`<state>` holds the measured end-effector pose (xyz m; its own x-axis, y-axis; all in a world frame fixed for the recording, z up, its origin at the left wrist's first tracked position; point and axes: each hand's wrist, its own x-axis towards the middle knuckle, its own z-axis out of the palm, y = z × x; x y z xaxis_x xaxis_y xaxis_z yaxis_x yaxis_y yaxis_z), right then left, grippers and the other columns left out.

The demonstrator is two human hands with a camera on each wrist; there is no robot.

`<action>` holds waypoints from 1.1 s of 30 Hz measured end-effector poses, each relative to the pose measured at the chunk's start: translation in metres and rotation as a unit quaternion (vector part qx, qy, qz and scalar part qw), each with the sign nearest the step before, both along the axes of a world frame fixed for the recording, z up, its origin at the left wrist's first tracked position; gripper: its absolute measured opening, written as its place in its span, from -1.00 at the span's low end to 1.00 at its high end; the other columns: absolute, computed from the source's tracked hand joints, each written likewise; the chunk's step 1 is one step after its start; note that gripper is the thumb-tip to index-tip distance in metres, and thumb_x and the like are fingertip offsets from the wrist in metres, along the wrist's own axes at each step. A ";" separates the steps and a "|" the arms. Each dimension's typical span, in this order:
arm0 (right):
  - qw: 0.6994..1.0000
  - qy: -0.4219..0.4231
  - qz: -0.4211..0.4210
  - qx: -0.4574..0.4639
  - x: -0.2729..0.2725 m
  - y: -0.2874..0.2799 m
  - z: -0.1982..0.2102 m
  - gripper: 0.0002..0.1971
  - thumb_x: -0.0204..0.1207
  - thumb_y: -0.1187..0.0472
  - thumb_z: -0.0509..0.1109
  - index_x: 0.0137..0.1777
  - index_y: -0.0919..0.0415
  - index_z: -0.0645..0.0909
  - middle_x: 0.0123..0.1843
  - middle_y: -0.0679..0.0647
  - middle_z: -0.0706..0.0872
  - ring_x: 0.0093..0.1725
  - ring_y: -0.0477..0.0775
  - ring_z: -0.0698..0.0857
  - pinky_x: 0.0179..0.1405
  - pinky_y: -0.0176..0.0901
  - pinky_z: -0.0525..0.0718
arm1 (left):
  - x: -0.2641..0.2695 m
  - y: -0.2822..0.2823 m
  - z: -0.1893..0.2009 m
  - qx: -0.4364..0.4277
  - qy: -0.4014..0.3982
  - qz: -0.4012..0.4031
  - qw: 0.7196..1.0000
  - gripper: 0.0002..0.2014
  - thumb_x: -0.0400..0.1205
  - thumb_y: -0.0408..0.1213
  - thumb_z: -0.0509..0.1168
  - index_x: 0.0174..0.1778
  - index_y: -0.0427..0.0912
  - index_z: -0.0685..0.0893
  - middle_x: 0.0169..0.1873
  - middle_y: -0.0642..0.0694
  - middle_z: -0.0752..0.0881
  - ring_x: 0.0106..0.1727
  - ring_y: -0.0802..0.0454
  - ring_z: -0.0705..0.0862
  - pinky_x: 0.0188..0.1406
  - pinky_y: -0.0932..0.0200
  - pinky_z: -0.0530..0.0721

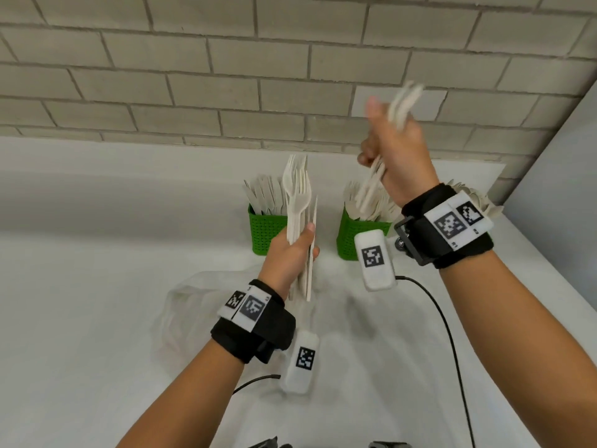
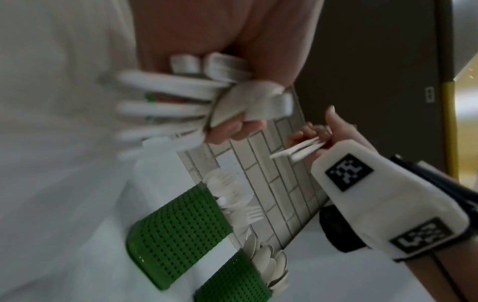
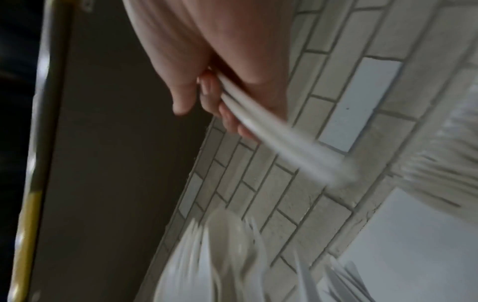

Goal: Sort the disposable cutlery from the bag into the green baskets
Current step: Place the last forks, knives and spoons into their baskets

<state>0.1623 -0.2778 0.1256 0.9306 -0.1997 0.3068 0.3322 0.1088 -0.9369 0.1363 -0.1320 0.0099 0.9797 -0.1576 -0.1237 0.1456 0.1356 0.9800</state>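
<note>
My left hand was curled around a mixed bunch of cutlery, held straight up, with forks and a spoon at the top. My right hand was higher and squeezed a smaller bunch. It was blurry, so I could not tell what kind it was. It slanted, with its low end pointing down at the middle basket right under it. So I think my right hand was the nearer one to drop its bunch there. The left basket stood just past my left hand and held flat handles. A third basket with spoons stood farther right. The clear bag lay flat on the white counter near me. A grey brick wall stood behind the baskets.
</note>
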 end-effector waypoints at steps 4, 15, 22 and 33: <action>0.928 0.148 0.109 -0.325 -0.019 0.031 -0.020 -0.68 0.38 -0.05 0.52 -0.04 0.15 0.59 -0.41 -0.14 0.54 -0.49 -0.22 0.49 -0.51 -0.38 0.45 | 0.007 -0.011 0.011 0.036 -0.057 0.054 0.996 -0.86 0.71 -0.16 0.15 -0.02 -0.11 0.57 -0.46 -0.06 0.54 -0.51 0.07 0.52 -0.37 0.13 0.55; 0.975 0.085 0.089 -0.184 -0.029 0.045 -0.043 -0.88 0.47 0.22 0.49 -0.25 0.12 0.61 -0.62 -0.20 0.60 -0.61 -0.26 0.53 -0.67 -0.42 0.38 | 0.012 -0.011 0.013 0.076 -0.121 0.097 0.985 -0.76 0.70 -0.21 0.15 0.03 -0.32 0.58 -0.47 -0.09 0.60 -0.59 0.08 0.56 -0.57 0.24 0.53; 0.994 0.069 0.061 -0.062 -0.030 0.047 -0.048 -0.91 0.50 0.31 0.45 -0.11 0.16 0.58 -0.38 -0.08 0.69 -0.51 -0.22 0.64 -0.67 -0.39 0.47 | 0.006 -0.014 0.011 0.065 -0.135 0.095 0.984 -0.88 0.63 -0.33 0.22 -0.22 -0.13 0.59 -0.51 -0.05 0.61 -0.49 0.00 0.59 -0.40 0.09 0.61; 0.996 -0.010 -0.060 0.060 -0.013 0.034 -0.028 -0.93 0.68 0.11 0.19 -0.04 0.05 0.42 -0.40 -0.05 0.49 -0.48 -0.20 0.48 -0.50 -0.34 0.46 | 0.002 -0.016 0.000 0.089 -0.152 0.094 0.980 -0.94 0.64 -0.21 0.27 -0.14 0.00 0.54 -0.41 0.03 0.65 -0.37 0.19 0.66 -0.15 0.13 0.64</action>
